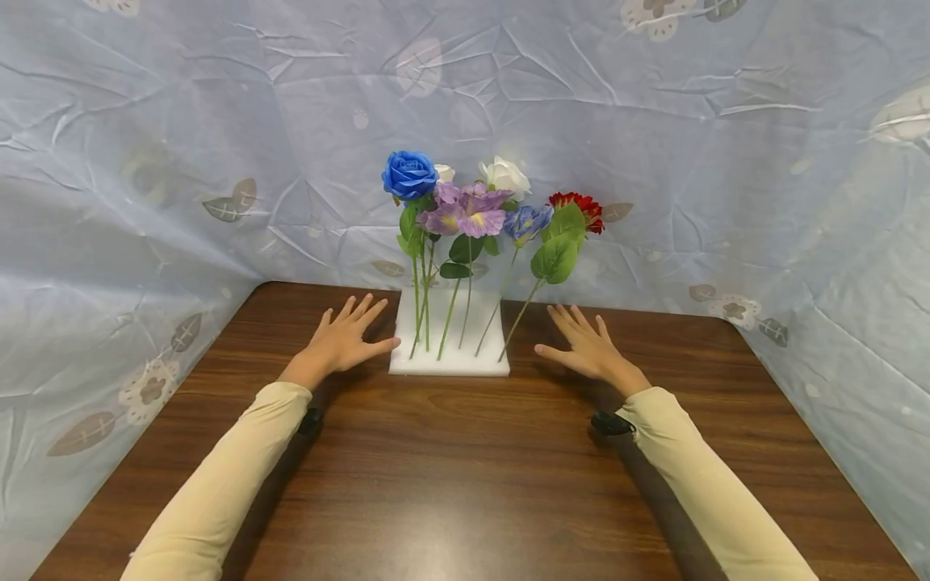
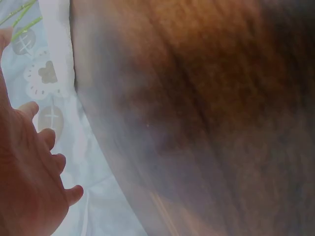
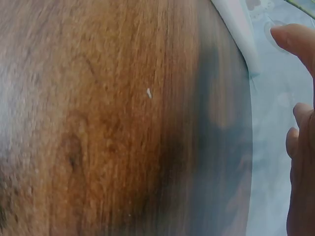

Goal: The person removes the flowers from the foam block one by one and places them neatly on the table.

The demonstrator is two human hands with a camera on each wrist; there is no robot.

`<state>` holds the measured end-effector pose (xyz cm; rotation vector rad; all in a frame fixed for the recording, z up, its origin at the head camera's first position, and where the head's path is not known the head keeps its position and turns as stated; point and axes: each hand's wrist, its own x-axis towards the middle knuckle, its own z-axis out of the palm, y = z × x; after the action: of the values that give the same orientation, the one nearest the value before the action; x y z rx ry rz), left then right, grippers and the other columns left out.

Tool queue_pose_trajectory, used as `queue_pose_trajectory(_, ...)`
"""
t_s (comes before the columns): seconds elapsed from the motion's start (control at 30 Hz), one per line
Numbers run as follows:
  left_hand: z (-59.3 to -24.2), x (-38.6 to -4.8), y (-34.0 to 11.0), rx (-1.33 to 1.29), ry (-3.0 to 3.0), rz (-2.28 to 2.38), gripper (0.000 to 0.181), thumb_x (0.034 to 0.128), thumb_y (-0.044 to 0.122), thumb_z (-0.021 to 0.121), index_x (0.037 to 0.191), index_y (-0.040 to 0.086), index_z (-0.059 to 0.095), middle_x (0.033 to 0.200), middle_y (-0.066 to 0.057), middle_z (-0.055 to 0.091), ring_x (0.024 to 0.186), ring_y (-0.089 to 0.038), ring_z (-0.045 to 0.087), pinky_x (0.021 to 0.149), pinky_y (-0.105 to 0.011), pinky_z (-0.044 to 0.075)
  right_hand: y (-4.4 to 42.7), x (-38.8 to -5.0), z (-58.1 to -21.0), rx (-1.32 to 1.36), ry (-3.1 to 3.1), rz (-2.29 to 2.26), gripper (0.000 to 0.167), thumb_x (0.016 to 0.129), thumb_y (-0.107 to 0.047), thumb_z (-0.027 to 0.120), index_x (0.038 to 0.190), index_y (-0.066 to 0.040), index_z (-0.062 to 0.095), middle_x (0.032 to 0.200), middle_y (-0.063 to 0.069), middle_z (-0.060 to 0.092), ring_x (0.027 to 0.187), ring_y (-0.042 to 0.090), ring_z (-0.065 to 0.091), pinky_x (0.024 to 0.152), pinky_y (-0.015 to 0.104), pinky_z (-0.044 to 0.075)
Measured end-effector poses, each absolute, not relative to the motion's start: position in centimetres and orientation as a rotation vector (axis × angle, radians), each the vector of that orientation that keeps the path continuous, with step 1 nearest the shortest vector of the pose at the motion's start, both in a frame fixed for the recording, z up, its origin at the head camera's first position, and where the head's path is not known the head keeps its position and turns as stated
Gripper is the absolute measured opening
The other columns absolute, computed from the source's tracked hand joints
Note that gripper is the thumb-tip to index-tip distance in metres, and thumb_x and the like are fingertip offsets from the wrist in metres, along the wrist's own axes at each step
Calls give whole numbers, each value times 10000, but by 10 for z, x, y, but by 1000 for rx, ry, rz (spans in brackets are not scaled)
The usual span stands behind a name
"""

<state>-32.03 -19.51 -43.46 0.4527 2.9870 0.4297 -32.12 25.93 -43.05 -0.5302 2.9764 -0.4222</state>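
Several artificial flowers stand with their stems in a white foam block (image 1: 450, 365) at the back of the table. Among them are a blue rose (image 1: 409, 175), a purple flower (image 1: 468, 211), a white rose (image 1: 506, 177), a smaller blue flower (image 1: 526, 223) and a red flower (image 1: 581, 208) that leans right. Left of the block is my left hand (image 1: 341, 343), fingers spread, its thumb tip close to the block's edge; I cannot tell whether they touch. On the right side, apart from the block, my right hand (image 1: 587, 349) has its fingers straight. Neither hand holds anything.
The brown wooden table (image 1: 450, 468) extends toward me between both forearms. Pale floral cloth (image 1: 291, 121) hangs behind the table and along both sides. A small white speck (image 3: 149, 93) lies on the wood in the right wrist view.
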Motion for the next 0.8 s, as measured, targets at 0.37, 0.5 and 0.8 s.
queue_pose_trajectory(0.37,-431,-320,-192,504,2977,520,970,921,791,440,1656,238,134,1707,-161,163,1578,-417,97,1233,-708,13,241,-319,-423,-657,2966,-452,911,975,-653,504,1658,-198,107,1729,83,89,1600,338,47,1241,654,-102)
queue_pose_trajectory(0.5,-430,-320,-189,534,2961,552,993,903,778,502,1652,219,167,1691,-163,227,1571,-407,153,1239,-697,50,231,-318,-419,-702,2946,-445,914,969,-648,522,1658,-215,107,1728,69,109,1599,330,75,1247,646,-99)
queue_pose_trajectory(0.8,-430,-315,-179,574,2924,548,1054,845,788,589,1637,187,240,1638,-158,358,1540,-401,268,1241,-675,146,209,-318,-421,-800,2912,-399,920,957,-618,576,1657,-232,121,1718,73,166,1598,308,106,1258,651,-34)
